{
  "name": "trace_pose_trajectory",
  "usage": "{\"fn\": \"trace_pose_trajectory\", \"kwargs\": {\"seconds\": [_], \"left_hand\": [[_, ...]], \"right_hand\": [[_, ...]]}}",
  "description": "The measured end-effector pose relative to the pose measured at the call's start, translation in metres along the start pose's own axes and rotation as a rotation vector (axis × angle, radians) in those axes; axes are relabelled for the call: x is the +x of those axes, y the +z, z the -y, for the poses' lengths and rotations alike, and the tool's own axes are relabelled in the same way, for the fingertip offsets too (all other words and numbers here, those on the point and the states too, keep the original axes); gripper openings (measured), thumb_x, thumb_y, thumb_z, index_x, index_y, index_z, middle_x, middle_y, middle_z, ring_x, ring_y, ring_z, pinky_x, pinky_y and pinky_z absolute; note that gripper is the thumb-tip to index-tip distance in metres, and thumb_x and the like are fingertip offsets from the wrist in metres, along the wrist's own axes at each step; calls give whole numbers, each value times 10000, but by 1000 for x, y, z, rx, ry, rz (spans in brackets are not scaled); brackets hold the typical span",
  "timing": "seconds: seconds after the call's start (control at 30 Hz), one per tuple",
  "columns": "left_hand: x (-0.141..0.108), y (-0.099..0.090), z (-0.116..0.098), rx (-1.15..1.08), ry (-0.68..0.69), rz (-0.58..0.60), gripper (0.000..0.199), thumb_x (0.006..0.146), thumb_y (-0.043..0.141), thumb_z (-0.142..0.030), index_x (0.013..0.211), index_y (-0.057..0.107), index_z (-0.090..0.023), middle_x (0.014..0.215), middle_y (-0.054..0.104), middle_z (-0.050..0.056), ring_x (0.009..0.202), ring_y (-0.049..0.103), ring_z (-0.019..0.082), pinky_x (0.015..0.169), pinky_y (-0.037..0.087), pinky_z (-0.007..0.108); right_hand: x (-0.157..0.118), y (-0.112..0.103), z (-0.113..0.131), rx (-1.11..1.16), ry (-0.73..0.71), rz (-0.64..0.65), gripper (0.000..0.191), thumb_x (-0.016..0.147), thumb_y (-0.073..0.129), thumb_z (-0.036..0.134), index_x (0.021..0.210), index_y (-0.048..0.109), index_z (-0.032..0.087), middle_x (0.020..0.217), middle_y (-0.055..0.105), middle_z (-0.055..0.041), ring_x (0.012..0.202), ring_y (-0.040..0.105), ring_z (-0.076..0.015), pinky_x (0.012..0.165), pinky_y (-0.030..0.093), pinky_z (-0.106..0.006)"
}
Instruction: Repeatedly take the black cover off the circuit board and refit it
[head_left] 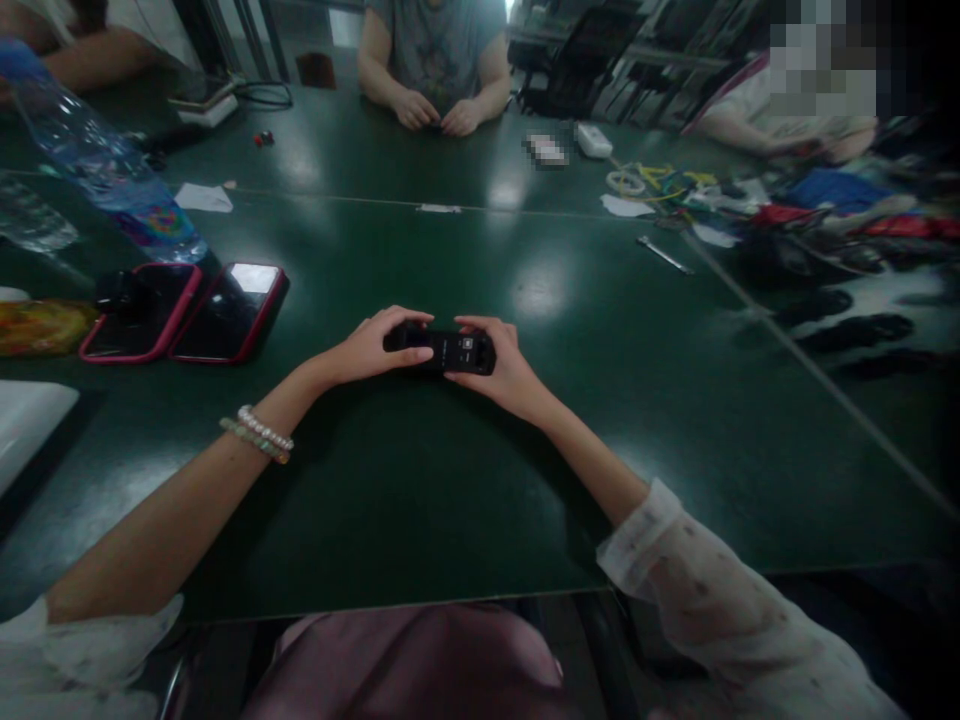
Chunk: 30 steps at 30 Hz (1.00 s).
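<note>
A small black device with white markings and a small lit square lies level between both hands, above the middle of the green table. My left hand grips its left end, thumb along the near side and fingers at the far side. Around the right end, my right hand is closed in the same way, with fingers on the far edge and thumb on the near edge. Parts of both ends are hidden by the fingers. Two bead bracelets circle my left wrist.
Two phones in red cases and a water bottle stand or lie at the left. A wrench, cables and cloths are at the right. Another person's hands rest at the far edge.
</note>
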<state>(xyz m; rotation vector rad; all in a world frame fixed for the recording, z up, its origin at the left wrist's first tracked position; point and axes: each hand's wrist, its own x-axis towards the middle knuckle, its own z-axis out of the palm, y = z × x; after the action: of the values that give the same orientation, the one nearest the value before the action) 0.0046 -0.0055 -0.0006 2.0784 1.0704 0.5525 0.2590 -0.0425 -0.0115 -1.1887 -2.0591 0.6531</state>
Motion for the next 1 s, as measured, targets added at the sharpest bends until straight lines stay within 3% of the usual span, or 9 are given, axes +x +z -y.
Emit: {"fn": "trace_pose_trajectory", "kwargs": {"seconds": [0.4,0.63,0.83,1.0], "left_hand": [[-2,1,0,-4,1,4,832,706,811,-581,1400,482,-261,1387,533,117,1287,516,350,1109,355,578],[0,3,3,-13,29,-20,822,731,810,-520,1416,451,-241,1417,530,138,1318,503,354,1110,359,570],[1,5,7,-28,26,-44,779,762,791,-467,1419,445,-232,1445,520,137,1331,501,340,1106,382,527],[2,6,11,-58,-22,-64,773,744,801,-458,1387,465,-191,1403,554,161,1278,545,347,1073,416,534]], "right_hand": [[3,1,-6,124,24,-26,520,798,753,364,1255,518,283,1268,591,-77,1179,554,-304,994,461,-490],[3,3,-9,117,42,-54,558,807,742,386,1299,494,298,1327,559,-82,1212,540,-306,1016,458,-502],[5,5,-10,175,45,-88,517,780,771,370,1226,534,259,1260,607,-92,1170,587,-297,1007,475,-491],[7,1,-11,286,38,-133,572,794,753,487,1260,495,278,1271,608,-80,1184,603,-274,1016,499,-457]]}}
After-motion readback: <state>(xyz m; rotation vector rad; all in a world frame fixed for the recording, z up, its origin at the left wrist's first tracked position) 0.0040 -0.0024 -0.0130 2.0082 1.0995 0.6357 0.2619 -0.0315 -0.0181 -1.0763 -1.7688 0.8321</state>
